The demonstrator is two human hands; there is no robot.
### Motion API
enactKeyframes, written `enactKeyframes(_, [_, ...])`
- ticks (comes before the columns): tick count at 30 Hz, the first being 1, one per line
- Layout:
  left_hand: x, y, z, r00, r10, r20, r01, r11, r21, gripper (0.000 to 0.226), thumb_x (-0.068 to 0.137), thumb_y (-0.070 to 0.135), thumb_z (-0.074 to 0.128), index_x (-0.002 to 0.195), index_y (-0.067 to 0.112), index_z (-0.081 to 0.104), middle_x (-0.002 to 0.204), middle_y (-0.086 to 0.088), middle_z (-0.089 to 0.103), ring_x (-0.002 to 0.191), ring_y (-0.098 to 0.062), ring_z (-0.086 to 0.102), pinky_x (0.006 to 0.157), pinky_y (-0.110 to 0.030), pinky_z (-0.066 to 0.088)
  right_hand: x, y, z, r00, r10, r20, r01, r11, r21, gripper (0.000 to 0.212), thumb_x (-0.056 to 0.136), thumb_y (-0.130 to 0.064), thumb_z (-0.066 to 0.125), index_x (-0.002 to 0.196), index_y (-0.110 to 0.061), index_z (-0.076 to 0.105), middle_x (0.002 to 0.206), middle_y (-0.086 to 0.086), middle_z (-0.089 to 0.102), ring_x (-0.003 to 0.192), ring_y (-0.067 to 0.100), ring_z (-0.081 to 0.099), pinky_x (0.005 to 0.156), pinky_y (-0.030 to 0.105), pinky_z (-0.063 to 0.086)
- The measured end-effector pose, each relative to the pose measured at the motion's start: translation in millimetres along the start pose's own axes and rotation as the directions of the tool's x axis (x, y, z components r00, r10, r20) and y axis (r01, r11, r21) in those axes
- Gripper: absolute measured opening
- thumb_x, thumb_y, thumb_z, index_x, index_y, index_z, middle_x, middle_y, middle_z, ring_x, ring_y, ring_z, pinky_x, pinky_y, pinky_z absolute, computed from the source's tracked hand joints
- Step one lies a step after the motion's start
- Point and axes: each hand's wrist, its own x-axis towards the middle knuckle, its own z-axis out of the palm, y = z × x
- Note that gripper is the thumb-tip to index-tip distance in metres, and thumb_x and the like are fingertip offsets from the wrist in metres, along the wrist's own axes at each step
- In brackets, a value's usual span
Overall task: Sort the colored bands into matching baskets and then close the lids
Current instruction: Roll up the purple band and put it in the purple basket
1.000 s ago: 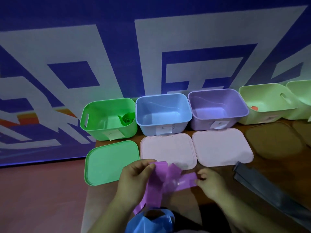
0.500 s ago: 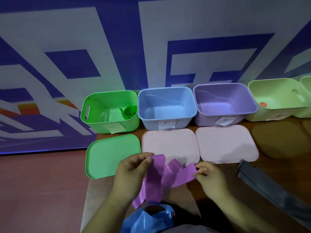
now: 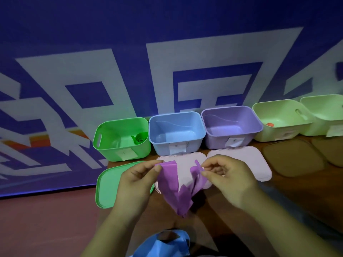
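Observation:
A purple band (image 3: 179, 193) hangs in a V between my hands, lifted above the table. My left hand (image 3: 137, 179) pinches its left end and my right hand (image 3: 228, 180) pinches its right end. A blue band (image 3: 165, 243) lies crumpled at the near edge. Behind stand open baskets in a row: green basket (image 3: 104, 141) with a rolled green band (image 3: 140, 139) inside, blue basket (image 3: 161, 143), purple basket (image 3: 213, 140), and a pale green basket (image 3: 259, 134) holding something orange (image 3: 270, 124).
Lids lie in front of the baskets: a green lid (image 3: 109, 188), two pale pink lids (image 3: 187, 158) (image 3: 256, 164), and brown lids (image 3: 291, 158) to the right. Another pale green basket (image 3: 323, 115) stands at the far right. A blue-and-white wall rises behind.
Both hands have lifted the purple band and spread apart, so it now hangs in a V. The view has shifted, and the grey strip at the right is out of sight.

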Motion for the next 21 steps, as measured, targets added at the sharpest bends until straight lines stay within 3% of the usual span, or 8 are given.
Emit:
enactKeyframes(10, [-19, 23, 12, 0.998, 0.063, 0.017, -0.062, 0.998, -0.029, 0.027, 0.093, 0.001, 0.061, 0.086, 0.021, 0.079, 0.089, 0.000, 0.079, 0.083, -0.011, 0.072, 0.077, -0.022, 0.059, -4, -31, -33, 0.964, -0.259, -0.056, 0.242, 0.946, -0.216, 0.023, 0.082, -0.009, 0.077, 0.085, -0.031, 0.071, 0.083, -0.015, 0.069, 0.081, 0.006, 0.065, 0.074, 0.012, 0.049])
enactKeyframes(21, [-24, 32, 19, 0.998, 0.058, -0.004, -0.058, 0.997, -0.050, 0.028, 0.091, 0.007, 0.066, 0.087, 0.029, 0.081, 0.094, 0.001, 0.079, 0.096, -0.017, 0.073, 0.094, -0.038, 0.054, -17, -58, -45, 0.945, -0.311, 0.102, 0.326, 0.921, -0.214, 0.024, 0.081, -0.012, 0.078, 0.087, -0.034, 0.070, 0.084, -0.014, 0.070, 0.081, 0.009, 0.066, 0.076, 0.020, 0.053])
